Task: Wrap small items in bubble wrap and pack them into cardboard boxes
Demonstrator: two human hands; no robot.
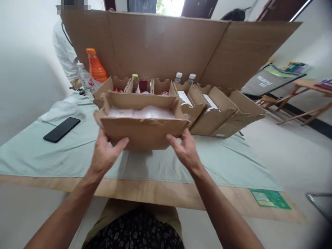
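Note:
Between my two hands is an open cardboard box [140,133], held by its left and right ends above the cloth. Clear plastic-wrapped contents [145,112] show inside it. My left hand [106,152] grips the left end, its thumb on the front wall. At the other end my right hand [184,148] does the same, thumb also against the front. Most of the fingers are hidden behind and under the box. Just behind stands a row of similar cardboard boxes [215,119], some with packets or white cards in them.
A tall cardboard panel [166,48] stands behind the boxes. At the left are an orange bottle [96,67], a clear bottle [83,76], a black phone [62,129] and a white plastic bag [63,110]. A person in a white sleeve [64,52] is beyond. Pale green cloth [166,167] covers the table.

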